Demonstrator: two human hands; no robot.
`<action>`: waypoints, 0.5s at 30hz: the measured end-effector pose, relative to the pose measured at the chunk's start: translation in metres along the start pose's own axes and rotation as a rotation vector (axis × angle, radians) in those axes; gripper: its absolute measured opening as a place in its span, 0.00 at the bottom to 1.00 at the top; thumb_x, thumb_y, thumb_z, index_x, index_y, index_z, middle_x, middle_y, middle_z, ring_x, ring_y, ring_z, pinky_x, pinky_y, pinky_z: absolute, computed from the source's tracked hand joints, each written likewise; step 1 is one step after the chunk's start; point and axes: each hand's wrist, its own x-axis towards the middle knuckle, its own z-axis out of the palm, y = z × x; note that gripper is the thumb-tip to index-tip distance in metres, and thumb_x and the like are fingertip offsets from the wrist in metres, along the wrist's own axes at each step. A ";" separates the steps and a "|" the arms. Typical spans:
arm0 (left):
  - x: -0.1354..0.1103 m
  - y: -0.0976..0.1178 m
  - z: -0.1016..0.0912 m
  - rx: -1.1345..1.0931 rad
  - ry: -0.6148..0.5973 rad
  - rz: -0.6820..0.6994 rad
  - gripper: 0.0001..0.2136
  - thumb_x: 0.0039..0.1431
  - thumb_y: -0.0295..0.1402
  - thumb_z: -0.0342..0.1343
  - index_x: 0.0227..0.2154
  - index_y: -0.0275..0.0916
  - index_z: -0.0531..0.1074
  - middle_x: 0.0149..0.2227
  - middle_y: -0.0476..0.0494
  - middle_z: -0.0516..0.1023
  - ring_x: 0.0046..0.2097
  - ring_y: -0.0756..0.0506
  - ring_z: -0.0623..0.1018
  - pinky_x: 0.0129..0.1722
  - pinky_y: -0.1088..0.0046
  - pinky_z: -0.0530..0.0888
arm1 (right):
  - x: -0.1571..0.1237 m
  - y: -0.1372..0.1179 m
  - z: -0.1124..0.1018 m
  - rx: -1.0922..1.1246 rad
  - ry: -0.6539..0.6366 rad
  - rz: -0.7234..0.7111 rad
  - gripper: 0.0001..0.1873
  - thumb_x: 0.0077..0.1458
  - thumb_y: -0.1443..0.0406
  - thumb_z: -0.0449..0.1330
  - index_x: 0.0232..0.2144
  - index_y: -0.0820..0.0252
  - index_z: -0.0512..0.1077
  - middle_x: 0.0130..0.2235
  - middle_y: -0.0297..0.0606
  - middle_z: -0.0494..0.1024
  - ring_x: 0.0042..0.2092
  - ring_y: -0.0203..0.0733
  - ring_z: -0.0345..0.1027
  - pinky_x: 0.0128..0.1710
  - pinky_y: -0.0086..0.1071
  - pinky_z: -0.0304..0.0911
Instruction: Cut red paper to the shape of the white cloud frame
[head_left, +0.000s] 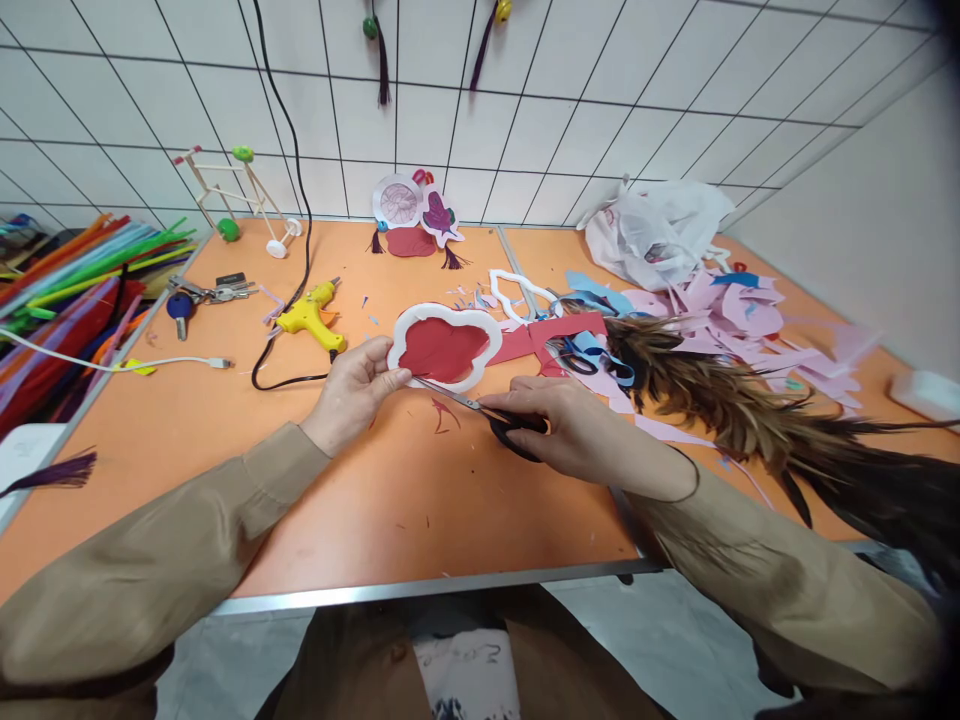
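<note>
My left hand (358,390) pinches the lower left edge of a cloud-shaped cutout (444,348), red in the middle with a thick white border. In my right hand (570,425) is a pair of scissors (517,432) with black handles, fingers wrapped round the grips. The blades point left and lie along the cutout's lower edge, close to my left thumb. Thin red paper offcuts (445,414) rest on the table just below. Behind my right hand are red paper strips (566,328) and a white cut-out outline (517,290).
A yellow glue gun (311,318) with a black cord lies left, near keys (217,290) and a stick frame (244,195). Pipe cleaners (82,280) fill the far left. Brown feathers (697,380), pink paper scraps (735,305) and a white plastic bag (652,230) occupy the right.
</note>
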 end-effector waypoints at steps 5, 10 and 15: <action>0.000 0.000 0.000 -0.004 0.011 -0.005 0.11 0.47 0.35 0.68 0.29 0.35 0.75 0.29 0.47 0.78 0.33 0.47 0.77 0.39 0.71 0.74 | -0.001 0.000 0.003 0.070 0.035 0.019 0.14 0.52 0.71 0.56 0.39 0.58 0.78 0.30 0.36 0.74 0.33 0.38 0.65 0.32 0.30 0.56; 0.003 -0.003 -0.004 -0.144 0.134 -0.033 0.14 0.44 0.34 0.69 0.34 0.35 0.75 0.32 0.45 0.82 0.37 0.46 0.80 0.41 0.70 0.75 | -0.003 0.006 0.008 0.190 -0.015 0.097 0.17 0.51 0.70 0.57 0.44 0.59 0.76 0.27 0.33 0.73 0.26 0.34 0.62 0.27 0.27 0.55; 0.004 0.001 -0.002 -0.302 0.234 -0.099 0.17 0.41 0.33 0.71 0.35 0.37 0.74 0.37 0.43 0.83 0.44 0.42 0.81 0.43 0.69 0.77 | -0.001 0.005 0.026 -0.071 -0.099 0.041 0.15 0.52 0.72 0.58 0.43 0.61 0.74 0.37 0.40 0.75 0.37 0.40 0.67 0.32 0.30 0.56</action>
